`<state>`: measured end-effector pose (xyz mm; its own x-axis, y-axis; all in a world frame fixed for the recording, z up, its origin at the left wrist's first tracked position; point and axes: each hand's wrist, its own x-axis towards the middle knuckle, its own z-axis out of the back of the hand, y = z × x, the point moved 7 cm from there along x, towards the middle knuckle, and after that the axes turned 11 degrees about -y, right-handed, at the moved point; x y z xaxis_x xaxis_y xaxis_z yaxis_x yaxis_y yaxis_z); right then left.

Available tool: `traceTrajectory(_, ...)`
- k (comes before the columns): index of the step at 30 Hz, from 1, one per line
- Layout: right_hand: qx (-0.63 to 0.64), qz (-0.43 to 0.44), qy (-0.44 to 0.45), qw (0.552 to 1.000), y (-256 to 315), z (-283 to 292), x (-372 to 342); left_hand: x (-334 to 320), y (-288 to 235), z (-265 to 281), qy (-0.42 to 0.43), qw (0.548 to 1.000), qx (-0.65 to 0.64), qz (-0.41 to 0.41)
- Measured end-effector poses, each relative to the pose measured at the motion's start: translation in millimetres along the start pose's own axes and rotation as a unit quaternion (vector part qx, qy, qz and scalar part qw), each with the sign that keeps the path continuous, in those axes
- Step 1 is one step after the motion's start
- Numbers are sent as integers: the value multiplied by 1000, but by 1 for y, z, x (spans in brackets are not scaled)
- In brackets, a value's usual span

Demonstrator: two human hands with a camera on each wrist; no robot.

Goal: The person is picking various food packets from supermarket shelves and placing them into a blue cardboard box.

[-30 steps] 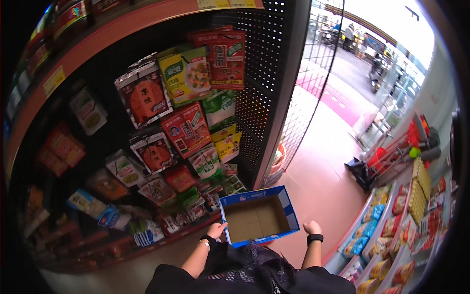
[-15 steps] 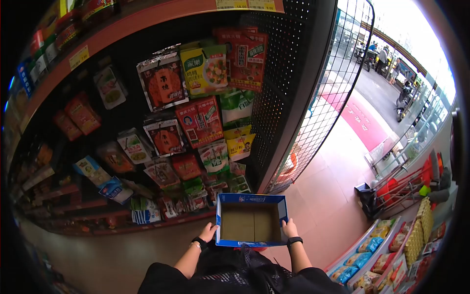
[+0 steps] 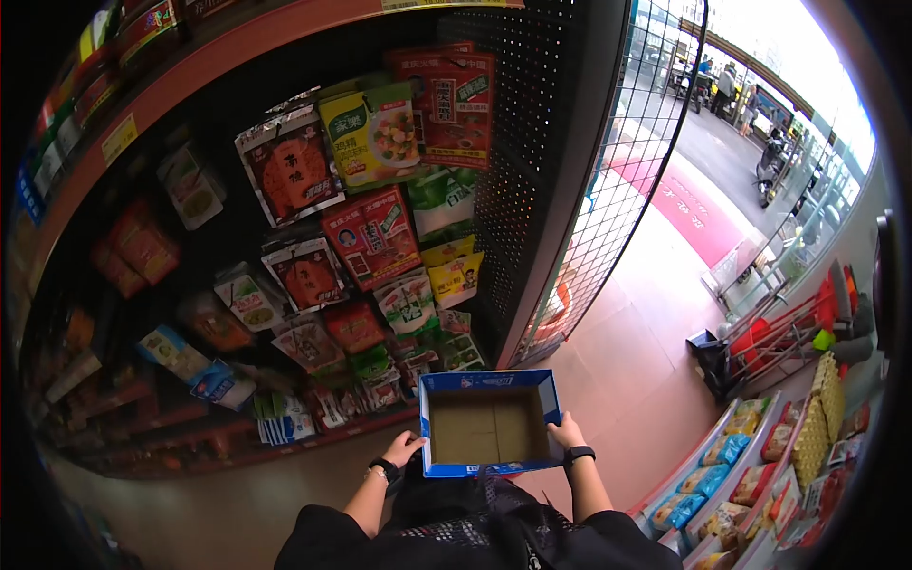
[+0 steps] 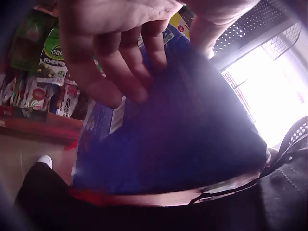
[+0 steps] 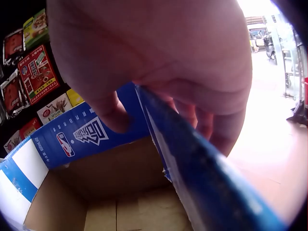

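Observation:
An open-topped blue cardboard box (image 3: 489,432) is held in front of the body, its brown inside bare. My left hand (image 3: 404,446) grips its left wall, and in the left wrist view the bent fingers (image 4: 127,72) lie along the blue outer side. At the opposite wall my right hand (image 3: 569,433) pinches the edge. The right wrist view has that thumb (image 5: 113,113) on the inner side of the blue wall (image 5: 187,149) and the other fingers outside it, partly hidden.
A dark shelf rack with hanging seasoning packets (image 3: 375,237) stands ahead and left. A wire mesh panel (image 3: 617,180) flanks the doorway. Right are shelves of bagged snacks (image 3: 703,480), with a black dustpan (image 3: 712,366) and red-framed items behind them.
One second ago my right hand was apart from the box, to its right; it has since taken hold of the right wall. The box, tilted then, now sits straighter. My left hand keeps its grip.

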<state>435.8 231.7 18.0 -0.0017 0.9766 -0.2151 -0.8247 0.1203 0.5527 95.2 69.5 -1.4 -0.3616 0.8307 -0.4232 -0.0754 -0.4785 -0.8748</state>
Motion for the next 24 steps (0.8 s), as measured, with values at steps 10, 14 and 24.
traceTrajectory(10, 168, 170, -191, 952, 143, 79, 17, 44, -43, 28, 15, 948, 313, -55)
traceTrajectory(14, 370, 297, 1, 880, 255, 101, 43, 72, -103, 30, -49, 975, 157, -148)
traceTrajectory(24, 560, 290, -40, 775, 436, 160, 140, 108, -338, 70, 110, 875, -400, -249)
